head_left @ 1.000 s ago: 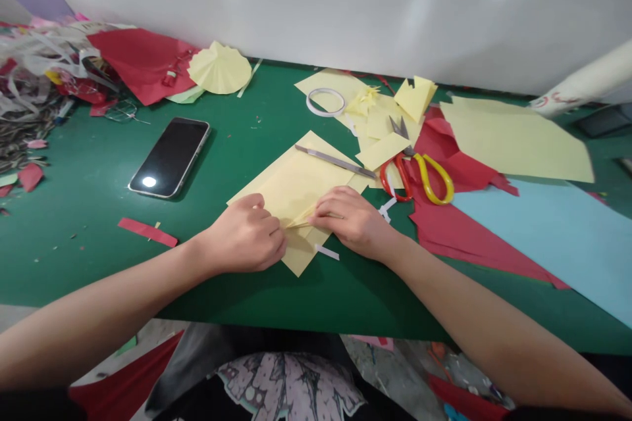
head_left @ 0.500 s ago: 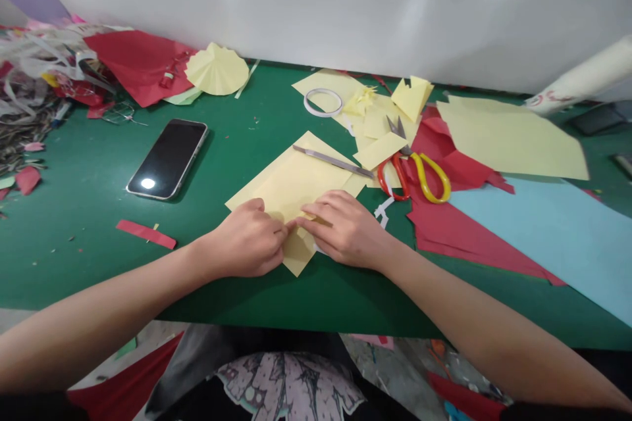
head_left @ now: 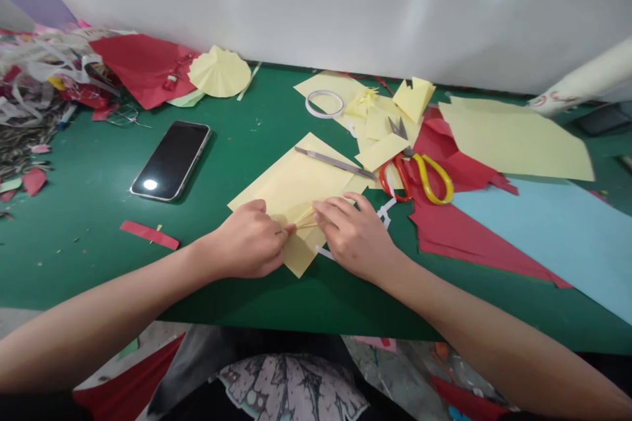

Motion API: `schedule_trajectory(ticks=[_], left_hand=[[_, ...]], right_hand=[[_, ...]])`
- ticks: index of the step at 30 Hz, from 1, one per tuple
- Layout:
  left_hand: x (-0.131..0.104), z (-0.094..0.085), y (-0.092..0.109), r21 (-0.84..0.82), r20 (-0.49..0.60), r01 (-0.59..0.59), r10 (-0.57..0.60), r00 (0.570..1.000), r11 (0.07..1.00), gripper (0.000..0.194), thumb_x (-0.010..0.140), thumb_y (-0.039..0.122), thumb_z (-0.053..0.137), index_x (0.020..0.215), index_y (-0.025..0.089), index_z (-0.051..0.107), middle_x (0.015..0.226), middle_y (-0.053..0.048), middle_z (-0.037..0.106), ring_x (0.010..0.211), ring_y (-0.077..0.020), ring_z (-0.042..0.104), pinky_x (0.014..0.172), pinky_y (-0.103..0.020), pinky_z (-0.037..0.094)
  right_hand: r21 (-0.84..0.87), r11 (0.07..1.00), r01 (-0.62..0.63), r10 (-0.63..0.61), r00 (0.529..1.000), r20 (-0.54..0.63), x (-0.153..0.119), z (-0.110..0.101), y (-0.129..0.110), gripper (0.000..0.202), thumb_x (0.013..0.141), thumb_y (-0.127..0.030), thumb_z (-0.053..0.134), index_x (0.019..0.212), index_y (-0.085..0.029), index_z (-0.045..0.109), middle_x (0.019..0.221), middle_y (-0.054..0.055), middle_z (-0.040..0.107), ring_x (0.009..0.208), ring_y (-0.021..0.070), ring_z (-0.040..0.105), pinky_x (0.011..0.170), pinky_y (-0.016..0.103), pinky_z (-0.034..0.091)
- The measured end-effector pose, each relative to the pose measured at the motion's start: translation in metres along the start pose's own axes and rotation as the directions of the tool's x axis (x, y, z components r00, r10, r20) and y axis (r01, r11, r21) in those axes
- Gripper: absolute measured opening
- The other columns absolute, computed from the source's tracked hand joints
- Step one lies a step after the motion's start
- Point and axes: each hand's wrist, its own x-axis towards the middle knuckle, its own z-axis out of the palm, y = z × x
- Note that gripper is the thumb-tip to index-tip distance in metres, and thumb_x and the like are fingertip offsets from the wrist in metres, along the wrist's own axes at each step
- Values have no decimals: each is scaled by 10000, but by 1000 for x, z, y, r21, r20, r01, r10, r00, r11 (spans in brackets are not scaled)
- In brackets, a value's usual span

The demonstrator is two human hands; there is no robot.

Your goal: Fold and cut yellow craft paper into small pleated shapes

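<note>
A narrow folded strip of yellow paper point(head_left: 305, 218) lies between my two hands, over a larger yellow sheet point(head_left: 286, 177). My left hand point(head_left: 253, 241) is closed, thumb and finger pinching the strip's left end. At its other end, my right hand point(head_left: 359, 235) has its fingertips closed on the strip, with the fingers covering part of it. A slim metal tool point(head_left: 336, 162) rests across the sheet's upper right side. Below my right fingers a bit of white strip point(head_left: 324, 252) pokes out.
Scissors with red and yellow handles point(head_left: 428, 179) lie right of the sheet, among yellow offcuts and red paper point(head_left: 447, 227). A tape roll point(head_left: 324, 104) is behind. At left are a phone point(head_left: 171, 161), a red strip point(head_left: 149, 235) and a pleated yellow fan point(head_left: 220, 72). Blue paper point(head_left: 548, 217) spreads at right.
My right hand has slid a little to the right along the folded strip, so more of it shows between my hands. My left hand keeps its pinch.
</note>
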Motion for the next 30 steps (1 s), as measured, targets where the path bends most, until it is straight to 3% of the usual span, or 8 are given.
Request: schedule_trajectory(ticks=[9, 13, 15, 19, 23, 27, 30], left_hand=[[-2, -11, 0, -53, 141, 67, -59, 988, 996, 321, 804, 221, 341, 550, 150, 523, 460, -18, 553, 407, -117, 450, 493, -291, 278], [0, -10, 1, -51, 125, 59, -52, 991, 997, 331, 811, 205, 332, 560, 144, 539, 461, -18, 552, 398, -111, 444, 492, -289, 281], [0, -8, 1, -51, 91, 42, -38, 995, 998, 331, 806, 196, 338, 547, 142, 537, 460, -15, 547, 396, -107, 440, 492, -291, 283], [1, -2, 0, -19, -25, 3, -4, 1000, 1000, 305, 794, 183, 358, 565, 138, 555, 442, 4, 522, 393, -100, 432, 485, -288, 283], [1, 3, -2, 11, -126, 4, -3, 992, 1000, 311, 813, 187, 370, 573, 142, 563, 456, 15, 521, 416, -90, 443, 511, -275, 314], [1, 7, -2, -30, -165, 90, -94, 982, 995, 322, 821, 214, 391, 535, 148, 524, 471, 18, 512, 436, -90, 449, 519, -259, 334], [2, 9, -2, -115, -138, 192, -207, 969, 975, 276, 820, 256, 418, 590, 148, 525, 537, 10, 532, 491, -107, 484, 529, -256, 362]], right_hand=[[-11, 999, 33, -34, 998, -54, 0, 5, 1, 266, 764, -48, 378, 874, -67, 620, 985, 116, 617, 884, 212, 519, 818, 406, 359], [142, 990, -17, 38, 989, -142, 1, 9, 4, 230, 749, -52, 399, 819, -85, 616, 915, 96, 636, 857, 198, 533, 816, 363, 397], [268, 959, -89, 138, 975, -172, 1, 10, 7, 211, 746, -64, 396, 775, -105, 601, 903, 98, 632, 859, 190, 537, 807, 344, 417], [446, 852, -273, 344, 935, -86, 2, 10, 12, 194, 750, -128, 415, 899, -107, 538, 990, 132, 578, 966, 200, 495, 840, 352, 415], [480, 832, -279, 297, 954, 40, 4, 11, 16, 245, 765, -211, 464, 999, -142, 493, 1090, 109, 533, 1052, 214, 430, 901, 397, 354], [536, 796, -283, 289, 954, 75, 5, 11, 18, 107, 745, -173, 492, 851, -181, 503, 1090, 84, 521, 1055, 210, 418, 891, 407, 347], [595, 750, -289, 301, 950, 82, 6, 9, 19, 124, 694, -85, 511, 755, -189, 485, 1019, 62, 547, 1012, 194, 441, 859, 382, 370]])
